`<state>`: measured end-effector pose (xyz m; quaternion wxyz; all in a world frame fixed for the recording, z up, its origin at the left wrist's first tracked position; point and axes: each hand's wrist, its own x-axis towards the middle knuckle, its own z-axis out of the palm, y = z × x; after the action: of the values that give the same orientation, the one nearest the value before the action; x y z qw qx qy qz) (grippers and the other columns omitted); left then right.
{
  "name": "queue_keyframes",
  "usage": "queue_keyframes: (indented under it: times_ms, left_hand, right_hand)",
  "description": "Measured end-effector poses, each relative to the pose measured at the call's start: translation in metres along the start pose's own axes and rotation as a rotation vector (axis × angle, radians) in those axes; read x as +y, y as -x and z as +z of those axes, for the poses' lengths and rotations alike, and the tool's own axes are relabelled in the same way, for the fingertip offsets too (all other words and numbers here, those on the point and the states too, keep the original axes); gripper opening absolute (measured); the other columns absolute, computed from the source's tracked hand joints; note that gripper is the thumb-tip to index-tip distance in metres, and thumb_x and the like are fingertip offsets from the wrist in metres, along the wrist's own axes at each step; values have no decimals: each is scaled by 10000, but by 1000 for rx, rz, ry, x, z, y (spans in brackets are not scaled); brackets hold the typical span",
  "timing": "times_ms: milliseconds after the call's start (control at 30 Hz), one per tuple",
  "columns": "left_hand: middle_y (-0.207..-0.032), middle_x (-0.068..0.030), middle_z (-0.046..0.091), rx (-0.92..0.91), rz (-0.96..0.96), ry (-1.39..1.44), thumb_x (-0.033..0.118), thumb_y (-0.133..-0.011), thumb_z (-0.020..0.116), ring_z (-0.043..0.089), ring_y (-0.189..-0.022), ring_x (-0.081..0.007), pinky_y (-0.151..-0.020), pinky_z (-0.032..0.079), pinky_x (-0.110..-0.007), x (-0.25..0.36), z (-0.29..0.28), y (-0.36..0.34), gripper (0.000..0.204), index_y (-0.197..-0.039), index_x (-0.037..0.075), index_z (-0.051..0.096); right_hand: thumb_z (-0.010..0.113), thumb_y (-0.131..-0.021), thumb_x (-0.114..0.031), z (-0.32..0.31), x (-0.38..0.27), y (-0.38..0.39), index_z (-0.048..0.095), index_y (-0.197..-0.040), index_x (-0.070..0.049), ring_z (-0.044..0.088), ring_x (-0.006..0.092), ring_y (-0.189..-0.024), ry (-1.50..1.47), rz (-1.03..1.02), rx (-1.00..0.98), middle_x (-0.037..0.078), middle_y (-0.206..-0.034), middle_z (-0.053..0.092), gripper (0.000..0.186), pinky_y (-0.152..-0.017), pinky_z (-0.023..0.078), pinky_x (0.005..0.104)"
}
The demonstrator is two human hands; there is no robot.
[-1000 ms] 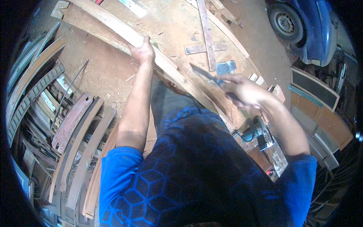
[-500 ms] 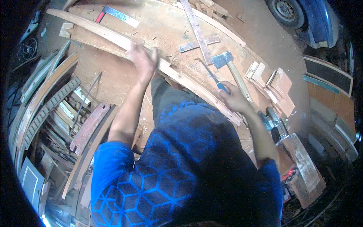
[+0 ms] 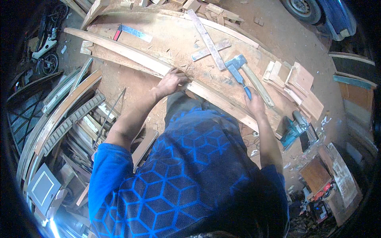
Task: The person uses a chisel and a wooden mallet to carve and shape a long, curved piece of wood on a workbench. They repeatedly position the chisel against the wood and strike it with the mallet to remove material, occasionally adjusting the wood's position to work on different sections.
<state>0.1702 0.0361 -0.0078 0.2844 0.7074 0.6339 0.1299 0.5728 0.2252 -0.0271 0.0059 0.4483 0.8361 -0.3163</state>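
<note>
Gripping a blue-handled chisel [image 3: 237, 76], the right hand [image 3: 255, 103] is closed around the handle, the blade pointing up and to the left, away from the body. The blade end overlaps the head of a hatchet [image 3: 236, 62] in this view — contact cannot be confirmed. The left hand [image 3: 172, 82] lies over a long pale timber [image 3: 222, 102], fingers bent and close together; whether it grips or merely rests cannot be told.

The timber runs diagonally in front of the body, from upper left to lower right, and passes beneath the left hand. A light wood strip [image 3: 131, 56] extends from that hand toward the upper left; the join, if any, is hidden by the fingers.

Beyond the timber is a dusty tan work surface [image 3: 170, 37] with scattered wood chips. On it are two flat wooden slats [image 3: 205, 37], crossed one over the other, and, farther left, a try square [image 3: 137, 33] with a red stock. The hatchet's wooden handle slants down just beside the right hand.

To the right, pale wood blocks [image 3: 300, 81] stand grouped near a teal power tool [image 3: 291, 131]. A blue car [image 3: 335, 20] occupies the upper right corner — wheel partly visible.
</note>
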Motion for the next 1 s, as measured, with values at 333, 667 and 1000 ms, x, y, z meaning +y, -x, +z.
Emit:
queue_keyframes:
  times_ms: [333, 667, 1000]
  left_hand:
    - [-1429, -298, 484, 796, -742, -339, 472, -763, 859, 485, -1338, -427, -1129, 389, -537, -31, 44, 34, 890, -1418, 0, 484]
    - [-1477, -331, 453, 993, -1168, 754, 331, -769, 855, 516, -1350, -369, -1147, 400, -393, -95, 47, 10, 1307, -1585, -38, -96]
    - [-1559, -321, 359, 1014, -1227, 647, 326, -777, 844, 424, -1434, -406, -1209, 326, -398, -105, 53, 6, 1320, -1588, -28, -135]
  right_hand:
    - [613, -1045, -197, -30, -105, 7, 562, -1421, -62, 556, 114, -603, -768, 423, -469, 64, -837, 674, 403, -543, 457, 278]
    - [596, -1046, -198, -47, -155, -33, 550, -1447, -51, 482, 65, -498, -685, 308, -850, 23, -735, 630, 429, -440, 367, 236]
    - [610, -1027, -172, -60, -175, -56, 619, -1395, -84, 521, 75, -527, -561, 184, -948, -23, -689, 595, 379, -470, 410, 256]
